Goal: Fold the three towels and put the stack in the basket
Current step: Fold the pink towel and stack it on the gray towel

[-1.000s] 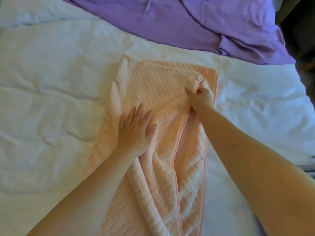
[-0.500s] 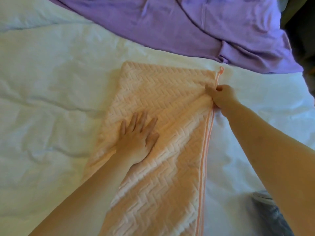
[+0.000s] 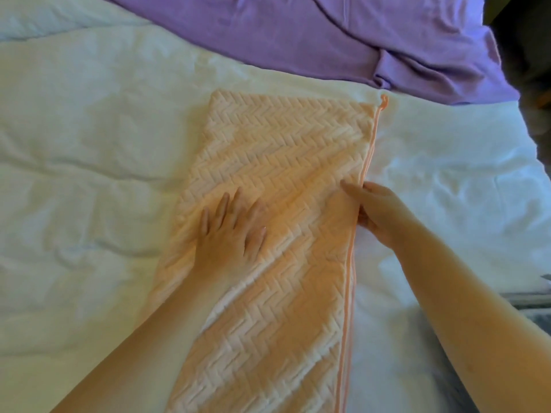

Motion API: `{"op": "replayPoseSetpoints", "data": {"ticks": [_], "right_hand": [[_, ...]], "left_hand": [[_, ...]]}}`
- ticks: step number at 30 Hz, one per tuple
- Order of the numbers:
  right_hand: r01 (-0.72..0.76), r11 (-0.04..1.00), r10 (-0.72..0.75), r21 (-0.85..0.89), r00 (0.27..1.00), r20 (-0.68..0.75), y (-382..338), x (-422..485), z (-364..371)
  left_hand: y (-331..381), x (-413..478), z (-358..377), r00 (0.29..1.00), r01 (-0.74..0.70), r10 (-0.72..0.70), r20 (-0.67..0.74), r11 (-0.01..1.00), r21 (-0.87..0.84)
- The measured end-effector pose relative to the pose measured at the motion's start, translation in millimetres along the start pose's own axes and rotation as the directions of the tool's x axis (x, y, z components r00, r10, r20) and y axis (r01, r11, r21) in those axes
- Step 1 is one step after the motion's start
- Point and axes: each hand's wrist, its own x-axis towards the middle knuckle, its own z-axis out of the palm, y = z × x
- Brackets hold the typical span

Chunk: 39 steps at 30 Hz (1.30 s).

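A peach towel (image 3: 286,150) with a herringbone weave lies folded lengthwise on the white bed cover, its orange-trimmed edges lined up along the right side and a small hanging loop at the far right corner. My left hand (image 3: 231,234) rests flat on the towel's left half, fingers spread. My right hand (image 3: 375,210) is at the towel's right edge about halfway down, fingers laid along the trim; whether it pinches the edge is unclear. No other towels and no basket are in view.
The white bed cover (image 3: 89,174) stretches left and right of the towel. A crumpled purple sheet (image 3: 298,34) lies across the far side. A grey patterned object (image 3: 533,311) shows at the right edge, beyond the bed's right side.
The loose top layer has been pulled right so the trimmed edges line up. My right hand then slid from the far corner toward me along that edge. My left hand stayed pressed flat.
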Motion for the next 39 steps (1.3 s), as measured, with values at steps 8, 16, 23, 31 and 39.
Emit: {"op": "replayPoseSetpoints", "data": {"ticks": [8, 16, 23, 31, 39], "right_hand": [[-0.035, 0.958, -0.076, -0.283, 0.925, -0.371, 59.6, -57.0, 15.7], [-0.131, 0.990, 0.137, 0.055, 0.982, -0.134, 110.5, -134.7, 37.4], [-0.186, 0.982, 0.177, -0.024, 0.962, -0.208, 196.4, -225.5, 72.7], [-0.023, 0.964, -0.117, -0.264, 0.858, -0.500, 248.0, -274.6, 88.9], [-0.010, 0.914, -0.234, -0.405, 0.804, -0.547, 291.3, -298.3, 102.1]], "left_hand": [[-20.0, -60.3, 6.6, 0.995, 0.098, -0.100, 0.015, 0.993, 0.070], [-66.2, -140.3, 7.9, 0.942, 0.330, -0.325, 0.087, 0.942, -0.051], [-86.0, -226.9, 18.2, 0.868, 0.496, -0.475, 0.142, 0.825, -0.273], [-129.0, -246.0, 28.1, 0.843, 0.479, -0.486, 0.231, 0.482, -0.733], [-135.5, -306.6, 35.0, 0.862, 0.496, -0.422, 0.282, 0.586, -0.641]]}}
